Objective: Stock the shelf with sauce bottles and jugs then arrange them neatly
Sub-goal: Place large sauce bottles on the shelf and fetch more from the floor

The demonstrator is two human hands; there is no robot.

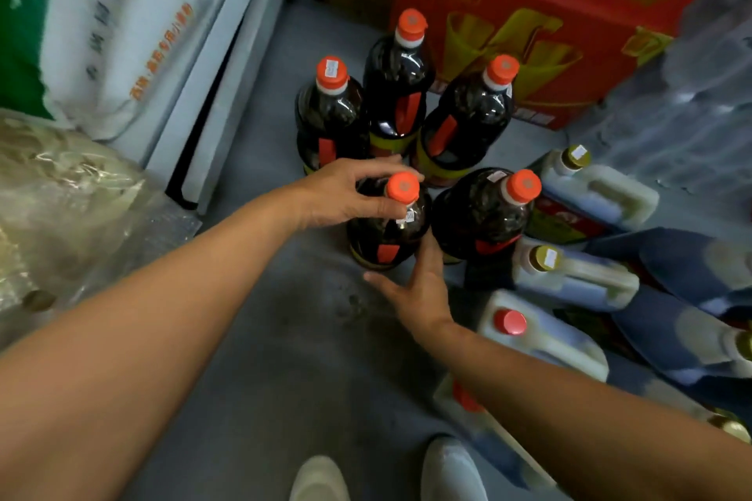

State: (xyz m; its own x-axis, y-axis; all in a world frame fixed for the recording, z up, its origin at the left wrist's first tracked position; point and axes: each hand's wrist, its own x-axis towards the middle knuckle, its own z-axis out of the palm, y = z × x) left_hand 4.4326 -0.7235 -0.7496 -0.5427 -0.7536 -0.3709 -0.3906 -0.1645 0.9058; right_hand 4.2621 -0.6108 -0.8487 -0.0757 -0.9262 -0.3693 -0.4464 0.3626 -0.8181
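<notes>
Left hand (346,191) has its fingers curled around the neck of the nearest dark sauce bottle (388,222), right under the orange cap (403,186). Right hand (419,289) is spread flat against the bottle's lower side. It stands on grey floor (285,338) with four more bottles; white jugs (569,277) lie right.

Item, our own person: we find both forearms bare to the edge of view, with no sleeve, watch or ring showing on the left hand (346,195) or the right hand (419,293). Footwear: we count two pale, whitish shoes (451,472) with rounded toes, blurred.
</notes>
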